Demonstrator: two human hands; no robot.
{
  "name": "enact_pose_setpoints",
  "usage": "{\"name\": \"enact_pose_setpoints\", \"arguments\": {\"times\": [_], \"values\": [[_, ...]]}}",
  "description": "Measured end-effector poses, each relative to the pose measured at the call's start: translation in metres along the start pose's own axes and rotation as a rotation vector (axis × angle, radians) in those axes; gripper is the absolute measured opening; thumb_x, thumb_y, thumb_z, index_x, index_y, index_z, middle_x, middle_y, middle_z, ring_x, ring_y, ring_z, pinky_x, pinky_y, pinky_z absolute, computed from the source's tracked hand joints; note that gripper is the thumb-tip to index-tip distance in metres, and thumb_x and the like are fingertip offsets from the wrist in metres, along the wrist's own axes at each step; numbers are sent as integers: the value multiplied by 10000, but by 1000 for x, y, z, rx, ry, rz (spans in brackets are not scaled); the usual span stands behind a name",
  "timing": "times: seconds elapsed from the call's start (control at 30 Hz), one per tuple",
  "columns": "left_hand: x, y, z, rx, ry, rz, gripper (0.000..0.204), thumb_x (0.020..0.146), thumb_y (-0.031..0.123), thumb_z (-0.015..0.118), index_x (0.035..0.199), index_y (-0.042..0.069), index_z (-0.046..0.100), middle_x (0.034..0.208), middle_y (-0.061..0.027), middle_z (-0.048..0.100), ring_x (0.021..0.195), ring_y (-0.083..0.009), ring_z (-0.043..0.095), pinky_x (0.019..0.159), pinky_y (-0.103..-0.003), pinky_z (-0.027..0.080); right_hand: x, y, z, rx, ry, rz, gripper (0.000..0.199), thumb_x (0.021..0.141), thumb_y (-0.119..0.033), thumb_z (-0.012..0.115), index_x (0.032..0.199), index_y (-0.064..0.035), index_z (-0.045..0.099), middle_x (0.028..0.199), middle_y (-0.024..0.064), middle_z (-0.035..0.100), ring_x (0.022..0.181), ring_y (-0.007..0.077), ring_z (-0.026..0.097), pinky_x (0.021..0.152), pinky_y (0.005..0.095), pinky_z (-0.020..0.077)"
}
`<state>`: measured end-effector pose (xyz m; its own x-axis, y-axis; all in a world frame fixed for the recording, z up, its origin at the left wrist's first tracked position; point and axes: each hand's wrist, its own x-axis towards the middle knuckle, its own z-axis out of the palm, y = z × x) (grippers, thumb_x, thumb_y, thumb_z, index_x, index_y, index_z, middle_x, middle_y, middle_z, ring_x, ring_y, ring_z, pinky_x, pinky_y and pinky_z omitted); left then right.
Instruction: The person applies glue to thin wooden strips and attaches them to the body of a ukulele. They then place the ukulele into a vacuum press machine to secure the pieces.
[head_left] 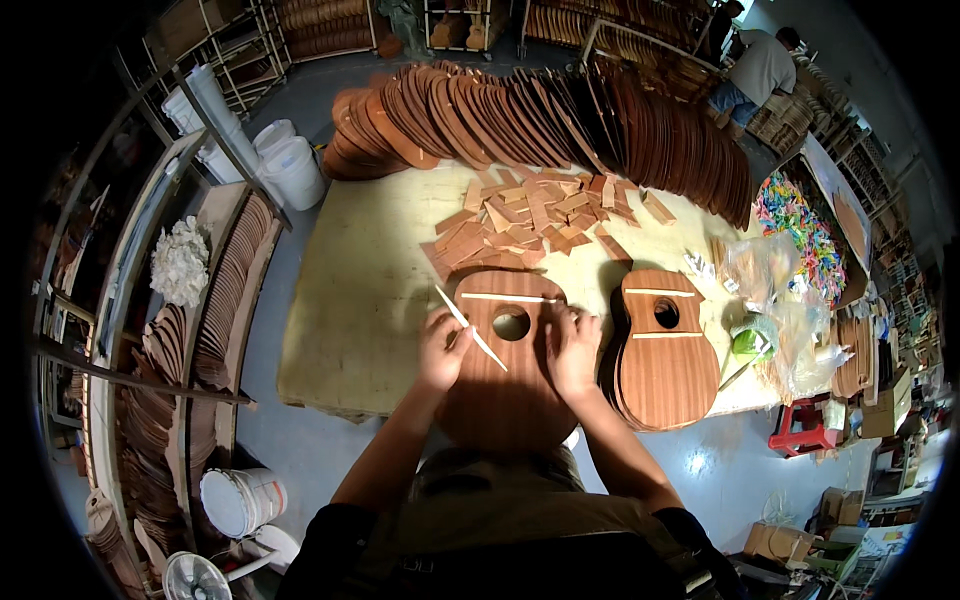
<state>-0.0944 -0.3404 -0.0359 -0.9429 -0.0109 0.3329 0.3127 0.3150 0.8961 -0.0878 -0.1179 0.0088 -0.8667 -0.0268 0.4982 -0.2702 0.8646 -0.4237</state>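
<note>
L hand (442, 348) pinches a pale, slim wooden strip w/ tapered ends (459, 313) btwn thumb & fingers, aslant over a reddish-brown, guitar-shaped flat wooden panel w/ a round hole (512, 395), which lies at the near edge of a pale yellow worktable (335, 300), in front of the person. R hand (572, 345) is at the panel's right edge by the waist, fingers bent; can't tell if it grips or just rests. Strip's prob. v. light, fairly stiff, dry & not slippery, but thin enough to snap; best hold is a light pinch near mid-length, approx. as now. Panel looks light for its size, stiff, prob. easiest to crack round the hole; best taken by both side edges at the waist. Counts: 1 strip in hand; 1 pale cross bar (510, 297) on this panel, beyond the hole; 1 second guitar-shaped panel (668, 385) topping a stack at right, w/ 2 pale bars (668, 335), one either side of its hole; no. of layers below, can't tell. Heap of small flat reddish-brown wood pcs (535, 210): dozens, too overlapped for an exact no. Long row of leaning brown curved panels (520, 115) behind: too many to count. 1 red stool (803, 430), far right.
</note>
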Motion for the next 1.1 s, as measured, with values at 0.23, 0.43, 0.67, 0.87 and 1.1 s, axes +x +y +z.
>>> {"name": "enact_pose_setpoints", "arguments": {"times": [0.23,0.43,0.67,0.87,1.1], "values": [[-23,64,-17,-367,-310,-297,206,954,110,550,1109,42,666,1013,-60,687,965,-114,612,858,-232,465,-3,-14,-21,1165,-899,721,162,843,-138,718,953,-19,712,847,47,692,750,108,610,721,238,487],[-58,52,-15,487,-111,36,212,873,106,557,1068,62,625,1174,-117,589,1085,-328,521,921,-403,425,-12,-2,-19,198,-192,-86,203,750,-9,713,941,-75,739,826,67,656,763,223,587,678,308,512],[-59,39,-8,585,-144,104,432,878,152,558,1284,18,497,1398,-164,439,1263,-376,422,1043,-450,362,-21,3,0,193,-171,-212,248,740,11,704,980,-53,716,859,72,603,808,253,572,698,336,497],[-61,43,-9,522,-130,43,490,878,176,566,1323,-1,463,1420,-192,405,1283,-401,399,1062,-454,350,-57,1,-20,-131,-101,156,508,836,-238,615,1301,-58,519,1100,143,570,991,334,493,830,458,376],[-60,38,-5,557,-170,38,470,899,187,547,1319,-4,460,1442,-191,379,1322,-393,359,1082,-449,327,-69,9,-10,-383,-170,37,495,859,-244,579,1288,-3,519,1172,130,597,965,294,532,788,452,388]]}}
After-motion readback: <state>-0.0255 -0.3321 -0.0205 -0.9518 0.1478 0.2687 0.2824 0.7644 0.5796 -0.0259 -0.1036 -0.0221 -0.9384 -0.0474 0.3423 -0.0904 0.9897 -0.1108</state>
